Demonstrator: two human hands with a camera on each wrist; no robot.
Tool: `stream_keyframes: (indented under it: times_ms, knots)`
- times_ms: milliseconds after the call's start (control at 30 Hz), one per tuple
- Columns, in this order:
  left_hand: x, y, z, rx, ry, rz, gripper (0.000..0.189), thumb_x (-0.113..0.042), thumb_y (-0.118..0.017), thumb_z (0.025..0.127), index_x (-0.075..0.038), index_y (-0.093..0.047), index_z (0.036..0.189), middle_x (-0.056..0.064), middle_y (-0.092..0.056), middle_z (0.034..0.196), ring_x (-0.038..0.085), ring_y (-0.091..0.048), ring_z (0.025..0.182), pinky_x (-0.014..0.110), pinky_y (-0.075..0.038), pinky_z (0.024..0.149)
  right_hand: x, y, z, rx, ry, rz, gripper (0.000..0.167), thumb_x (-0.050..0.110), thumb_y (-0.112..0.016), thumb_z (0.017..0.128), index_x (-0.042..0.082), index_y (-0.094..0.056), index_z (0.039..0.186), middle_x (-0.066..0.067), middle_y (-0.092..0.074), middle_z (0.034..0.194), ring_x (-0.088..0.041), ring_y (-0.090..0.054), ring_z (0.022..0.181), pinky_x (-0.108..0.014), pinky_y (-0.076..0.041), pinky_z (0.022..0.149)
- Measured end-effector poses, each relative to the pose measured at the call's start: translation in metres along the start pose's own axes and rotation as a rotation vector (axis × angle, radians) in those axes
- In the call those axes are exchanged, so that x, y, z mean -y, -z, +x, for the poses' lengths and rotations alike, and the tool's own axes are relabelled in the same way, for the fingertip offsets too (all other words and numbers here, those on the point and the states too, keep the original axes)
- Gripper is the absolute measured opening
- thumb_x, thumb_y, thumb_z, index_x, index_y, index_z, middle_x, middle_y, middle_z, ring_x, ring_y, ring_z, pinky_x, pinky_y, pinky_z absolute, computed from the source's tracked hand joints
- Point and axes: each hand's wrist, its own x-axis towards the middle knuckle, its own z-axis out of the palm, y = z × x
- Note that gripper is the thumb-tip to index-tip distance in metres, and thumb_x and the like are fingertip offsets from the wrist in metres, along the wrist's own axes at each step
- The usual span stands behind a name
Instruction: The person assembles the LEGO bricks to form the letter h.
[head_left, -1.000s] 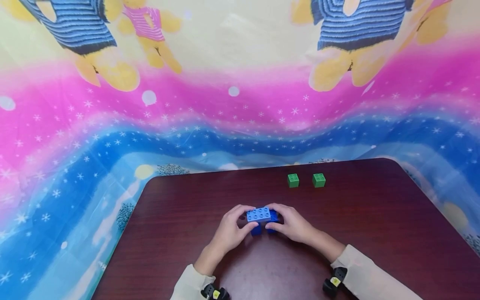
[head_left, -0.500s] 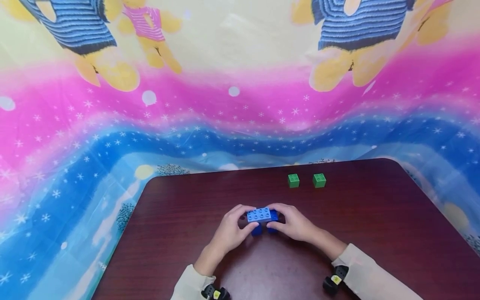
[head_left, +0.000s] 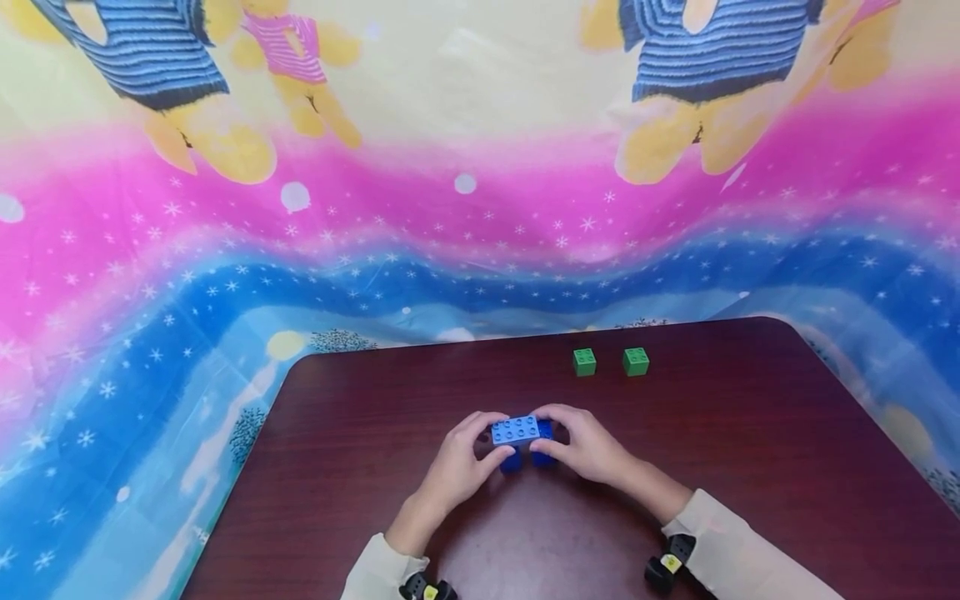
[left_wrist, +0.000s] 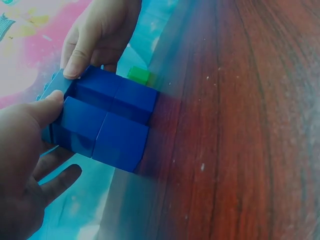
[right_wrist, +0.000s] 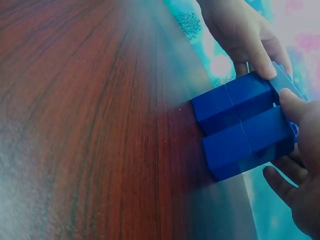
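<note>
Two short columns of stacked dark blue bricks (left_wrist: 122, 142) stand side by side on the table, a narrow gap between them. Across their tops lies a lighter blue eight-stud brick (head_left: 515, 430), leaving a few dark studs bare at the right. My left hand (head_left: 463, 454) pinches the left end of this brick, thumb on the near side and fingers behind. From the right, my right hand (head_left: 588, 446) pinches the top of the right column by the brick's right end, its thumb (right_wrist: 291, 100) near the joint. The far fingertips are partly hidden behind the bricks.
Two green four-stud bricks (head_left: 584, 362) sit apart near the back edge of the dark wooden table (head_left: 360, 483). A printed cloth (head_left: 465, 233) with bears and snowflakes hangs behind the table. Black wrist cameras (head_left: 670, 562) are strapped over the pale sleeves.
Both hands keep their places on the blue bricks. The whole head view has shifted very slightly; the green bricks have not been moved.
</note>
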Motion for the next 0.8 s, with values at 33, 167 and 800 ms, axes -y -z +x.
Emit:
stream_keyframes:
  times_ms: [33,167,800]
  knots:
    - [0.0002,-0.0005,-0.0002,-0.003,0.001,-0.002,0.043,-0.028,-0.075,0.094,-0.016,-0.062,0.134,-0.003,-0.064,0.119,0.011,-0.063,0.099,0.029,-0.058,0.088,0.0003,-0.0002,0.0001,0.001,-0.003,0.0,0.038,0.032,-0.076,0.093,0.015,-0.066,0.126,0.005,-0.068,0.112,-0.01,-0.06,0.09,-0.029,-0.057,0.081]
    - [0.0015,-0.0015,0.0012,-0.006,-0.008,-0.008,0.046,-0.025,-0.075,0.094,-0.012,-0.061,0.136,0.0,-0.064,0.123,0.012,-0.064,0.101,0.031,-0.058,0.089,0.0008,-0.0003,0.0001,0.004,-0.013,0.003,0.034,0.026,-0.078,0.092,0.018,-0.065,0.123,0.008,-0.068,0.109,-0.009,-0.061,0.089,-0.028,-0.057,0.08]
    - [-0.0012,0.0032,0.0061,0.044,0.018,-0.017,0.044,-0.024,-0.074,0.095,-0.012,-0.062,0.136,0.003,-0.065,0.125,0.016,-0.064,0.105,0.039,-0.058,0.092,-0.0009,-0.0016,-0.0005,-0.037,0.039,-0.032,0.032,0.029,-0.079,0.091,0.019,-0.065,0.118,0.009,-0.068,0.105,-0.006,-0.061,0.086,-0.027,-0.057,0.078]
